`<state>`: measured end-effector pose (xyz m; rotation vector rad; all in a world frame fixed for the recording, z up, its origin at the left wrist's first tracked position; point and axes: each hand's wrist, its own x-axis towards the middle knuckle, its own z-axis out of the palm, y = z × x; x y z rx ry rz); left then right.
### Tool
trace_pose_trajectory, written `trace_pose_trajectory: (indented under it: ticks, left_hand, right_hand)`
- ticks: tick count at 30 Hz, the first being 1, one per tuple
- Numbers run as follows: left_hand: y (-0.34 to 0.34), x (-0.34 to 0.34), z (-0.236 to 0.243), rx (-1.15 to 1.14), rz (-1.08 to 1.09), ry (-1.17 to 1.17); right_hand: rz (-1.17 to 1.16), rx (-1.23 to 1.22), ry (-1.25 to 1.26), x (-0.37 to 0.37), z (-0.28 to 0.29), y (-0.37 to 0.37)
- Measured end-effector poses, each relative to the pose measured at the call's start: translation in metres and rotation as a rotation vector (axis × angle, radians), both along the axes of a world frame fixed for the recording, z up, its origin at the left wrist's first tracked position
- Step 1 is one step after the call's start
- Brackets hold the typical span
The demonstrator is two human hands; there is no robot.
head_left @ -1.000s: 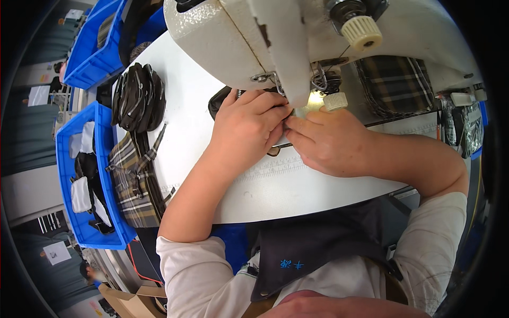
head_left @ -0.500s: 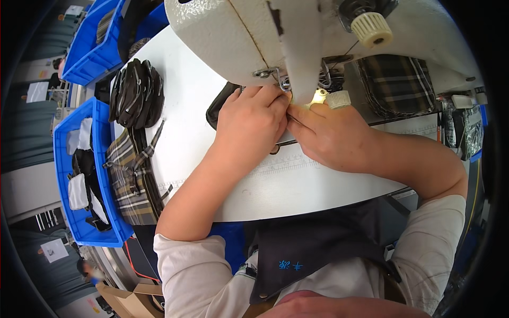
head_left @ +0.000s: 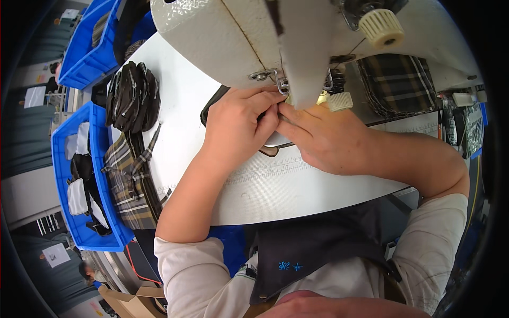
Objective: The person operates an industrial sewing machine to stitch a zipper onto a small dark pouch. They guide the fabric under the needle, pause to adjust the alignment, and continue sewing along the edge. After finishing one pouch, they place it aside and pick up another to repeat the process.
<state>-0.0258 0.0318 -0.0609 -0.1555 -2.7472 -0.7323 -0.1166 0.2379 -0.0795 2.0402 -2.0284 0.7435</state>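
My left hand (head_left: 236, 122) has its fingers bent over a dark fabric piece (head_left: 211, 103) under the white sewing machine (head_left: 238, 47), just left of the presser foot area. My right hand (head_left: 321, 138) presses the same work from the right, its forefinger and thumb meeting my left fingers near the lit needle area. The piece is mostly hidden by both hands; a small curved edge shows below my fingers. The worktable (head_left: 249, 201) carries a printed measuring scale in front of my hands.
A pile of black pieces (head_left: 132, 98) and plaid fabric pieces (head_left: 127, 180) lie left, beside blue bins (head_left: 114, 238) holding fabric. Folded plaid fabric (head_left: 395, 85) sits right of the needle, with a plastic-wrapped bundle (head_left: 466, 130) at the far right. A distant person shows at lower left.
My left hand has shifted a little left along with the dark piece, and its thumb now shows more. My right fingers have moved slightly left after it.
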Motion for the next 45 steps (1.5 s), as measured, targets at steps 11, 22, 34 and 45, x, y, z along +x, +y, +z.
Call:
trace_pose_trajectory:
  ticks: [11,22,34,45]
  left_hand:
    - [0.005,-0.002,-0.004,-0.329,-0.028,0.176]
    - [0.009,0.001,0.007,-0.395,-0.069,0.154]
    - [0.022,0.006,0.005,-0.382,0.009,0.052]
    - [0.012,0.007,-0.002,-0.225,0.004,0.047]
  right_hand:
    - [0.023,0.006,0.039,-0.004,-0.003,0.002]
    - [0.032,0.004,0.098,-0.006,-0.003,0.003]
    - [0.005,-0.002,0.186,-0.009,0.001,0.004]
    - [-0.014,-0.030,0.268,-0.014,-0.001,0.003]
